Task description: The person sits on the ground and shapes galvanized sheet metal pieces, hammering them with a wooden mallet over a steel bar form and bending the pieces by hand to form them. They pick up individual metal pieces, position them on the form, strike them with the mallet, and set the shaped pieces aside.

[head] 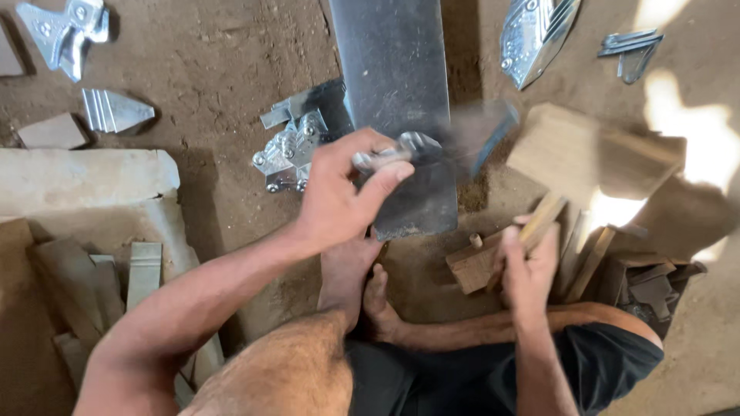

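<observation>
- Left hand [339, 189]: closed around a small shiny metal piece [393, 152], thumb pressed along its near side and fingers curled over the top; the piece is held against the surface of the dark metal sheet [397, 85].
- Dark metal sheet: a long flat strip lying on the dirt floor [223, 62], running from the top edge of the view down to the middle; its near end lies just beyond the person's bare foot [347, 273].
- Right hand [528, 266]: fisted around the handle of a wooden mallet [586, 154]; the blocky mallet head is raised to the right of the sheet, well apart from the metal piece.
- Motion blur: a smeared grey shape lies between the metal piece and the mallet head; what it is cannot be told.
- Wooden block [472, 266]: lies on the floor just left of the right hand, beside the near end of the sheet.
- Stamped metal parts [291, 150]: a shiny cluster touching the left edge of the sheet, just beyond the left hand.
- Further bright metal pieces: one [536, 31] at the top right, others [65, 27] at the top left, all well apart from the hands.
- Stone slab [85, 177]: pale, at the left, with wood offcuts [92, 285] stacked near it.
</observation>
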